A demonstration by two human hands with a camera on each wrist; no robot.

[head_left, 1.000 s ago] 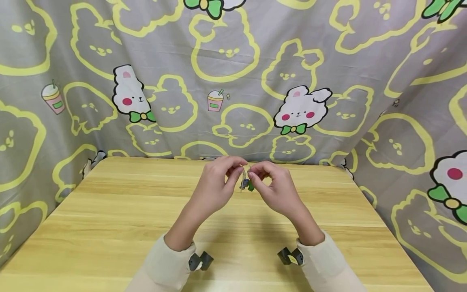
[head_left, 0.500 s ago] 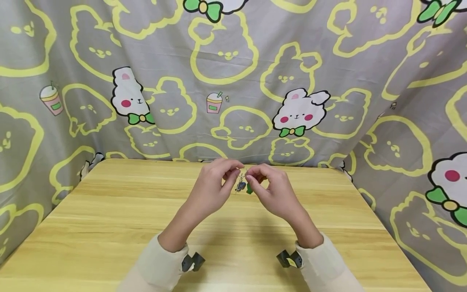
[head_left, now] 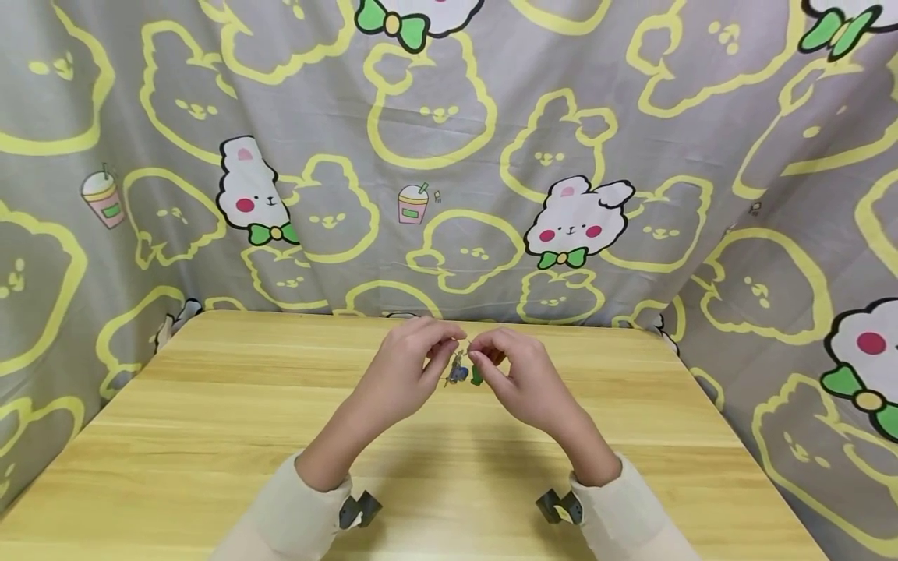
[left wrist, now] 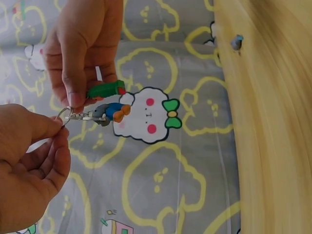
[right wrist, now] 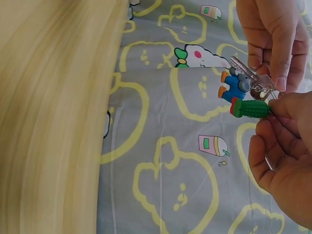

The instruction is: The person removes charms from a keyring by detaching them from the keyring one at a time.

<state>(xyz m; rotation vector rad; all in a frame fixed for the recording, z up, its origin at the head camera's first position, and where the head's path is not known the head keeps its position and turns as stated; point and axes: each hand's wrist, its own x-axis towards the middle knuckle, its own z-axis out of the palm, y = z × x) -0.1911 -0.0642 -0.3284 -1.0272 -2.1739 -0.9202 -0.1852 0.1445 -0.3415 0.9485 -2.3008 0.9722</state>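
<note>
In the head view both hands meet above the table's far half. My left hand (head_left: 403,366) pinches a thin metal key ring (left wrist: 63,115) between thumb and fingertips. From it hang a metal key (right wrist: 239,66) and a small blue figure with a grey head and orange feet (right wrist: 235,88). My right hand (head_left: 522,374) pinches at the ring end of a green cactus charm (right wrist: 252,108), which has a red tip. The charm hangs beside the blue figure. Fingertips hide where the charm joins the ring, so I cannot tell if it is attached.
A wooden table (head_left: 393,436) lies below the hands. Behind it and at both sides hangs a grey curtain (head_left: 323,86) with yellow outlines and rabbit prints. Each cuff carries a small black wrist camera, one on the left (head_left: 359,509) and one on the right (head_left: 559,506).
Both hands have shifted slightly left and lower in the head view. The keys and blue figure have swung left, away from the green cactus charm. Both pinches stay as they were.
</note>
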